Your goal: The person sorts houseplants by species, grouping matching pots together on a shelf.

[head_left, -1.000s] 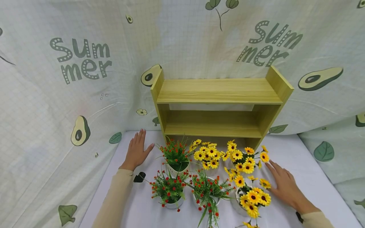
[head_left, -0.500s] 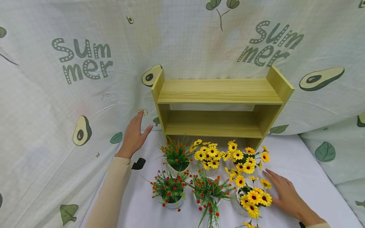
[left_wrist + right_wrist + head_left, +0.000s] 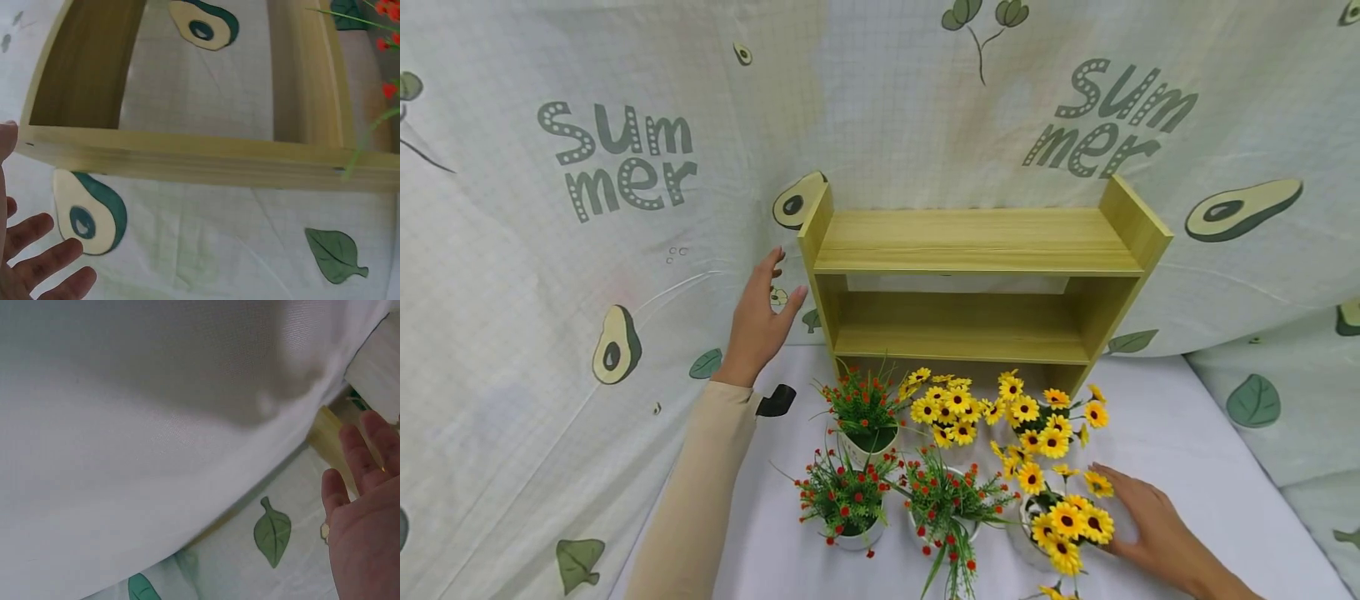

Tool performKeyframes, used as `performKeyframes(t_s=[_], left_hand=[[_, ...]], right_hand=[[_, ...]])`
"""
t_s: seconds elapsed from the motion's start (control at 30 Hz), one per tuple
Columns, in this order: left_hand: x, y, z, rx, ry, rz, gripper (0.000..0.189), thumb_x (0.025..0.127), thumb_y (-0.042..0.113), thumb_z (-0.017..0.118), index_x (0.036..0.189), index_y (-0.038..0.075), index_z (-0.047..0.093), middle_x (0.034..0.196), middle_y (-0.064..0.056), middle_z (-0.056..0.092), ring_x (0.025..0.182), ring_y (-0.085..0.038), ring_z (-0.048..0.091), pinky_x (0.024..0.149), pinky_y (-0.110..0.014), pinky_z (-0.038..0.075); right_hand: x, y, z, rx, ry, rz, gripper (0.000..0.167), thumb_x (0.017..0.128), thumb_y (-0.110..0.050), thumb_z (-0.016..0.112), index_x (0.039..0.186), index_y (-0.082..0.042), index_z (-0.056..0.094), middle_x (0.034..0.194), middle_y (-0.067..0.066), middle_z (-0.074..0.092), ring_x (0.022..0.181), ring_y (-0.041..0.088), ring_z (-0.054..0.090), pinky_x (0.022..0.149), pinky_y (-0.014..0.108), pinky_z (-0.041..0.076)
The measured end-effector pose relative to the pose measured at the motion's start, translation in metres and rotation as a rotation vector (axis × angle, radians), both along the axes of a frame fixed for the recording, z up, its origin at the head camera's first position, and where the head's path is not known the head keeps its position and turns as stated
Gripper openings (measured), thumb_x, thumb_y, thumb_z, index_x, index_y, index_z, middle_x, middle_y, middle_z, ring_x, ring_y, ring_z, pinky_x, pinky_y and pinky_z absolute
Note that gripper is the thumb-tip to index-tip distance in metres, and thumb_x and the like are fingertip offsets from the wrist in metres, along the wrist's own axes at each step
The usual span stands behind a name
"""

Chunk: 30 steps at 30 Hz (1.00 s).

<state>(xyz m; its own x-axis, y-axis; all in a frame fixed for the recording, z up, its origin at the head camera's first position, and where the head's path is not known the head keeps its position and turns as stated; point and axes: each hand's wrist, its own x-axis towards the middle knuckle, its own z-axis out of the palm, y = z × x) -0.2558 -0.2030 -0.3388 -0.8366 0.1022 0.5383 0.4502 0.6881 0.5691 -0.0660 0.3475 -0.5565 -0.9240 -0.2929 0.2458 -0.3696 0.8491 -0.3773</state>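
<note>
My left hand [image 3: 758, 329] is raised beside the left side panel of a light wooden two-tier shelf [image 3: 977, 242], fingers spread and holding nothing. In the left wrist view its fingers [image 3: 53, 256] are apart from the shelf edge. My right hand [image 3: 1157, 533] is low over the table, right beside a white pot of yellow daisy-like flowers [image 3: 1067, 521], its fingertips at the outer blooms. The right wrist view shows that hand's fingers [image 3: 359, 456] loosely extended, with the pot out of sight.
Beside that pot stand more yellow flowers [image 3: 951, 404] and several potted red-flowered plants [image 3: 846, 500], crowded before the shelf on a white table [image 3: 1180, 408]. Another yellow bloom [image 3: 1052, 592] shows at the bottom edge. A patterned cloth [image 3: 737, 167] hangs behind.
My left hand has lifted from the table and moved up beside the shelf's left panel. My right hand has shifted slightly down and toward the front yellow-flowered pot.
</note>
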Motion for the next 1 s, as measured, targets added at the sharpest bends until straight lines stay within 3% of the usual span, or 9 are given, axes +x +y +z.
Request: performKeyframes(t_s=[0.23, 0.33, 0.47, 0.6, 0.8, 1.0], left_hand=[[-0.005, 0.014, 0.017, 0.140, 0.065, -0.059, 0.067, 0.107, 0.021, 0.065, 0.165, 0.007, 0.034, 0.161, -0.015, 0.046, 0.136, -0.038, 0.054, 0.110, -0.055, 0.047], [-0.008, 0.019, 0.023, 0.183, 0.094, -0.067, 0.066, 0.107, 0.018, 0.066, 0.165, 0.007, 0.036, 0.158, -0.016, 0.048, 0.133, -0.038, 0.057, 0.107, -0.056, 0.050], [-0.012, 0.025, 0.030, 0.207, 0.121, -0.072, 0.063, 0.106, 0.015, 0.066, 0.163, 0.007, 0.040, 0.156, -0.017, 0.050, 0.130, -0.038, 0.059, 0.104, -0.056, 0.053], [-0.014, 0.030, 0.035, 0.212, 0.148, -0.077, 0.056, 0.107, 0.014, 0.065, 0.159, 0.006, 0.047, 0.152, -0.017, 0.054, 0.124, -0.038, 0.062, 0.099, -0.055, 0.056], [-0.015, 0.034, 0.040, 0.206, 0.195, -0.059, 0.042, 0.107, 0.012, 0.064, 0.148, 0.003, 0.059, 0.142, -0.019, 0.060, 0.118, -0.039, 0.065, 0.091, -0.057, 0.059], [-0.017, 0.037, 0.040, 0.211, 0.227, -0.041, 0.037, 0.106, 0.009, 0.065, 0.143, 0.002, 0.063, 0.136, -0.020, 0.063, 0.114, -0.039, 0.068, 0.087, -0.057, 0.060]], right_hand=[[0.006, -0.004, 0.009, 0.026, -0.312, -0.074, 0.097, 0.075, -0.052, 0.092, 0.140, 0.010, 0.056, 0.140, 0.034, 0.058, 0.126, 0.055, 0.053, 0.099, 0.074, 0.038], [0.008, -0.006, 0.011, 0.018, -0.370, -0.067, 0.095, 0.077, -0.054, 0.091, 0.139, 0.009, 0.058, 0.139, 0.034, 0.058, 0.126, 0.057, 0.052, 0.099, 0.077, 0.039], [0.010, -0.010, 0.010, -0.046, -0.388, -0.040, 0.085, 0.076, -0.049, 0.093, 0.135, 0.003, 0.062, 0.133, 0.024, 0.064, 0.123, 0.052, 0.055, 0.097, 0.074, 0.041], [0.013, -0.014, 0.007, -0.067, -0.401, -0.037, 0.079, 0.075, -0.047, 0.094, 0.132, -0.001, 0.063, 0.126, 0.010, 0.064, 0.117, 0.035, 0.057, 0.095, 0.065, 0.048], [0.013, -0.023, 0.000, -0.131, -0.339, 0.016, 0.078, 0.075, -0.039, 0.095, 0.137, -0.004, 0.063, 0.132, 0.008, 0.066, 0.117, 0.012, 0.058, 0.094, 0.054, 0.051], [0.007, -0.030, -0.001, -0.295, -0.305, 0.123, 0.069, 0.077, -0.026, 0.095, 0.138, -0.013, 0.064, 0.133, -0.001, 0.069, 0.118, -0.005, 0.059, 0.095, 0.027, 0.054]])
